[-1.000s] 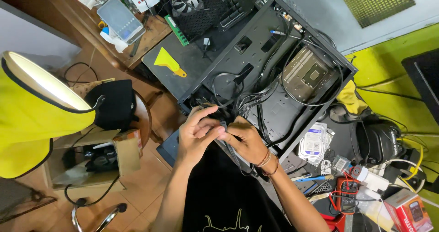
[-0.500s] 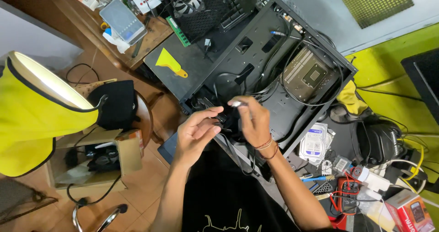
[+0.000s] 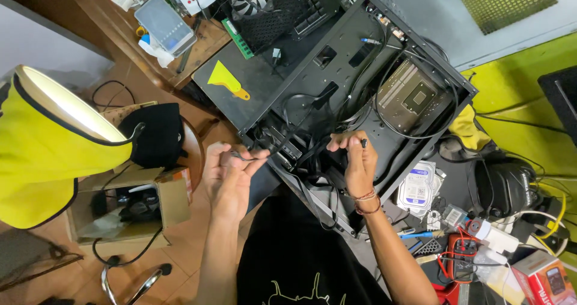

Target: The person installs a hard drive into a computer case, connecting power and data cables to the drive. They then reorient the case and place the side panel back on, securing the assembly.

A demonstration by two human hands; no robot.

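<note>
Right now both hands work cabling at the open computer case (image 3: 360, 88): left hand (image 3: 228, 176) pinches a thin black cable (image 3: 249, 156), right hand (image 3: 357, 161) grips a small connector (image 3: 363, 143).

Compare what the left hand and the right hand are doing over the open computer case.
The left hand sits outside the black computer case, off its near edge, fingers pinching a thin black cable; the right hand is over the case interior, gripping a small dark-tipped tool. The left palm faces up; the right shows its back and wears wrist bands. Both are bare.
</note>
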